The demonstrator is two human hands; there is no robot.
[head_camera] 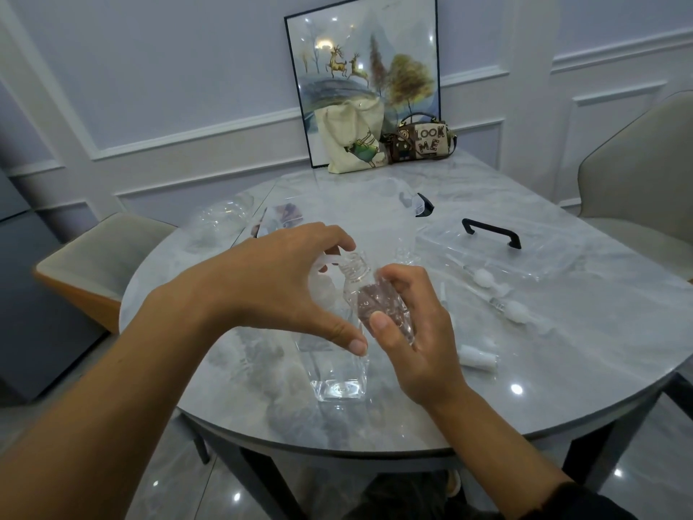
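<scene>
Right hand (420, 343): fingers (379, 323) curled round small clear bottle (369, 294), held tilted above counter (525, 369). Left hand (270, 283): fingers pinch white piece (330, 260) at the open neck. Likely light, slick, thin-walled, easily dented; hold mid-body, gently. Second clear bottle (339, 384) sits below.

The left hand (270, 290) and forearm are bare; a black sleeve (592, 504) covers the right elbow.
</scene>
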